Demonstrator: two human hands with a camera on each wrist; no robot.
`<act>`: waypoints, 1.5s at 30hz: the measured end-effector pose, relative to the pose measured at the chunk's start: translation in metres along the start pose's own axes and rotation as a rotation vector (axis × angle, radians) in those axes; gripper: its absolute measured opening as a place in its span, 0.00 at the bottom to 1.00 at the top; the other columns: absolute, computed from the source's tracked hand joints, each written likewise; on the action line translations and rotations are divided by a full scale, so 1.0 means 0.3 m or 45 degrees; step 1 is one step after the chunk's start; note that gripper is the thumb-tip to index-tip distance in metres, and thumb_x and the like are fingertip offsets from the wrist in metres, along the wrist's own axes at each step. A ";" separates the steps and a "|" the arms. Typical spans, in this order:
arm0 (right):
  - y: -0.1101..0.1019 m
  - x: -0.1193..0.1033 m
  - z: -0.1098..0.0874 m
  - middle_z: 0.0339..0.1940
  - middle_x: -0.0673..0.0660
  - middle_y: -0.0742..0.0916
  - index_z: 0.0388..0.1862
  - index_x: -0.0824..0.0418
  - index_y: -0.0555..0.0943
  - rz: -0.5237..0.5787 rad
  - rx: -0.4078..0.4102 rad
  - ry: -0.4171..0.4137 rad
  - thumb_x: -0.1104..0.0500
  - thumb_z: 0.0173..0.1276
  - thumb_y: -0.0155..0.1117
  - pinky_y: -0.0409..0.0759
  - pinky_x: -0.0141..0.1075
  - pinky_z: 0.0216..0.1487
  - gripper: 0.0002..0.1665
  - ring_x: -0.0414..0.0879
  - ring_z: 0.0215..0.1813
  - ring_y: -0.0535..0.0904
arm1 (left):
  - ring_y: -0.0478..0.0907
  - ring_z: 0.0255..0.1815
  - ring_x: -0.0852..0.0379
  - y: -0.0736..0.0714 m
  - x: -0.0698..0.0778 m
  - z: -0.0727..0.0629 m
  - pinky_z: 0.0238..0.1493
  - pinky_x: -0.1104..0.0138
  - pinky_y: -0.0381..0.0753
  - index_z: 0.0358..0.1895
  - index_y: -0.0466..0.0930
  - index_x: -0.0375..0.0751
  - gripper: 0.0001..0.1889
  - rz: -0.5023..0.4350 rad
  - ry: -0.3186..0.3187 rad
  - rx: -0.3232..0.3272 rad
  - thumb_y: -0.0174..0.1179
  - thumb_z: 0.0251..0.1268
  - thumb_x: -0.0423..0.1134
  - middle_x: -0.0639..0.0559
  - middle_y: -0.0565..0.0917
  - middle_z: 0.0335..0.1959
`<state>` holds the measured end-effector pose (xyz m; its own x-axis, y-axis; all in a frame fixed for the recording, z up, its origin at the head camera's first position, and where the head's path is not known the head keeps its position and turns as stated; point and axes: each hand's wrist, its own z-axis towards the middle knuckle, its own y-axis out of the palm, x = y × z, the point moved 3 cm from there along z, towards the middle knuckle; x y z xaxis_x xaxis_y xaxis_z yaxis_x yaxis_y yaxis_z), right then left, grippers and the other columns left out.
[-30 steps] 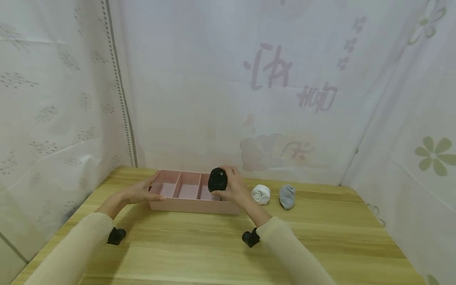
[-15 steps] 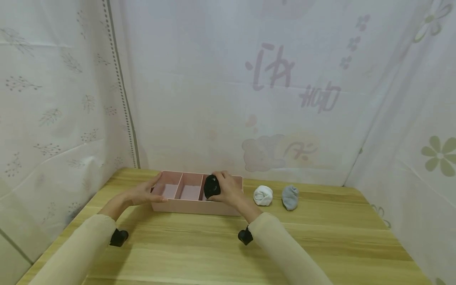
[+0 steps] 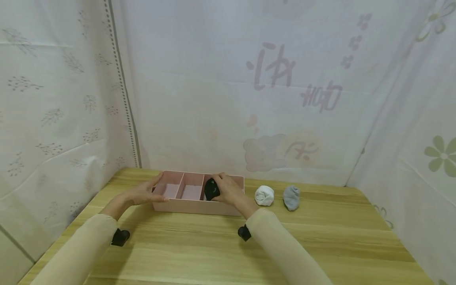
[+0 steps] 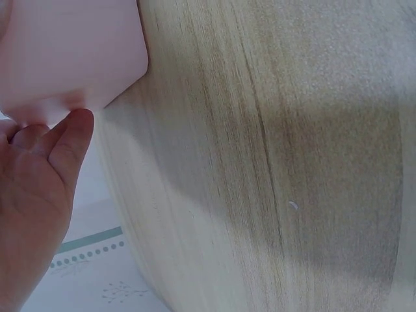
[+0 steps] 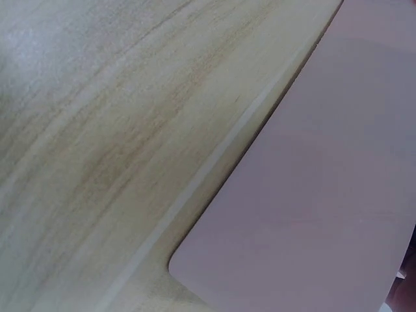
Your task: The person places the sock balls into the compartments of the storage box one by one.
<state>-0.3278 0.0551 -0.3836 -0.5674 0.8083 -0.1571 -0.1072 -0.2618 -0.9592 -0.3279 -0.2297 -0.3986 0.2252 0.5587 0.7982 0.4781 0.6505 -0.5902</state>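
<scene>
My right hand (image 3: pixel 229 190) holds a rolled-up black sock (image 3: pixel 211 189) low in the pink divided box (image 3: pixel 197 206), just right of the second visible divider. The hand covers much of the box's right part. At the box's left end rests my left hand (image 3: pixel 144 192), thumb along the front rim and fingers at the end wall. The left wrist view shows those fingertips (image 4: pixel 79 120) against the pink wall. In the right wrist view the box's outer wall (image 5: pixel 305 175) fills the right side, with only a dark sliver at its edge.
A rolled white sock (image 3: pixel 264 195) and a folded grey sock (image 3: pixel 291 197) lie on the wooden table (image 3: pixel 185 253) right of the box. Patterned white curtains (image 3: pixel 199 87) stand behind the table and at both sides.
My right hand has lowered the black sock into the box and moved slightly left. The left hand keeps its place at the box's end. The view has shifted slightly.
</scene>
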 end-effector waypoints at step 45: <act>0.016 -0.036 0.040 0.60 0.57 0.77 0.63 0.56 0.71 -0.372 -0.291 -0.053 0.51 0.57 0.71 0.74 0.39 0.59 0.36 0.50 0.60 0.75 | 0.34 0.71 0.25 0.003 -0.009 0.002 0.65 0.35 0.44 0.73 0.24 0.35 0.59 0.003 0.011 0.016 0.66 0.57 0.46 0.26 0.32 0.72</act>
<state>-0.3320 0.0387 -0.3838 -0.5731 0.8080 0.1365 -0.0873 0.1054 -0.9906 -0.3286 -0.2304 -0.4014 0.2339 0.5557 0.7978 0.4672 0.6554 -0.5934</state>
